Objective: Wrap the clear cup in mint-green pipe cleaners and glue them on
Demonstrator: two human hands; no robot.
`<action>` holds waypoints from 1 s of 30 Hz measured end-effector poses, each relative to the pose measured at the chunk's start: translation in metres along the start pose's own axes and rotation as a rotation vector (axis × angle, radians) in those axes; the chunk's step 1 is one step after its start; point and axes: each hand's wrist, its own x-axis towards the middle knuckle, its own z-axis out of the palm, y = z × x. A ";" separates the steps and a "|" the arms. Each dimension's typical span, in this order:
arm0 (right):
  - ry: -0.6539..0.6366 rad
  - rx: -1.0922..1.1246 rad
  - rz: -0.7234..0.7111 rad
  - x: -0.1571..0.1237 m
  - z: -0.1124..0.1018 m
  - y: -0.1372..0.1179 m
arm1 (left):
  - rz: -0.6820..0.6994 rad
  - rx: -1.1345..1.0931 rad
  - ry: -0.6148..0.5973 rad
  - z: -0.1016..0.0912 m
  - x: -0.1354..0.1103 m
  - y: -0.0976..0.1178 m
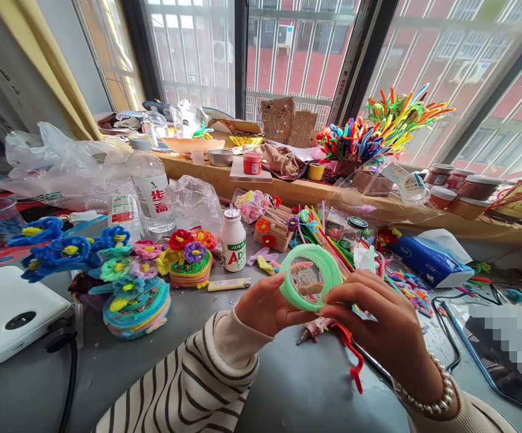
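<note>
A light green ring-shaped piece is held up over the middle of the table. Its wall looks wound with pipe cleaner, and its centre is clear plastic. My left hand closes on its left side, with fingers showing behind through the clear part. On the lower right rim, my right hand pinches with thumb and fingers. Below the hands lie a red pipe cleaner strip and a pinkish pointed item I cannot make out. A lighter rests left of my left hand.
Pipe cleaner flowers on round bases, a white bottle and a water bottle stand left. A white power bank with a cable sits at front left. Right are a tissue pack and a tablet. Pipe cleaner bundles crowd the sill.
</note>
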 end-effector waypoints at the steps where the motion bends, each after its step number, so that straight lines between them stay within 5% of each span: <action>1: -0.001 0.002 0.000 0.000 0.000 0.000 | 0.000 -0.002 -0.002 0.000 0.000 0.000; 30: -0.022 0.018 0.011 0.004 0.001 0.001 | 0.071 -0.052 0.151 0.004 0.003 -0.005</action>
